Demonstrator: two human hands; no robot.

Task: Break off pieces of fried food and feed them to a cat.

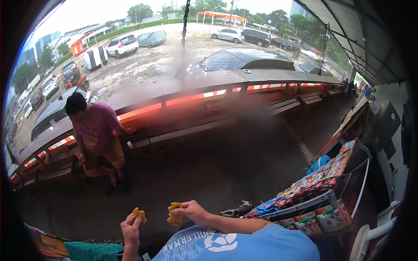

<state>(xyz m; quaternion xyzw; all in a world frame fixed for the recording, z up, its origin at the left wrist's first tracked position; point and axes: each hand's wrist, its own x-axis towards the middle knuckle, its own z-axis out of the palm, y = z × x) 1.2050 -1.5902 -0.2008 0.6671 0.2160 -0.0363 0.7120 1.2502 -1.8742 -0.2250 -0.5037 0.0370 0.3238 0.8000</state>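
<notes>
Between the thumb and fingers of my left hand [131, 225] is a small, ragged piece of golden-brown fried food [139, 215]. My right hand [192, 211] pinches a larger piece of similar fried food [175, 214] by its upper edge. The two pieces are apart, both held in front of the light blue printed shirt [241, 244] on my body. Beneath the hands the floor is dark.
A person in a pink shirt [99, 125] is by a long wooden bench [189, 130] and counter. To the right stands a rack of colourful sachets [303, 187], with a cat [240, 209] lying beside it. A green towel [93, 250] lies lower left. Cars are parked beyond the counter.
</notes>
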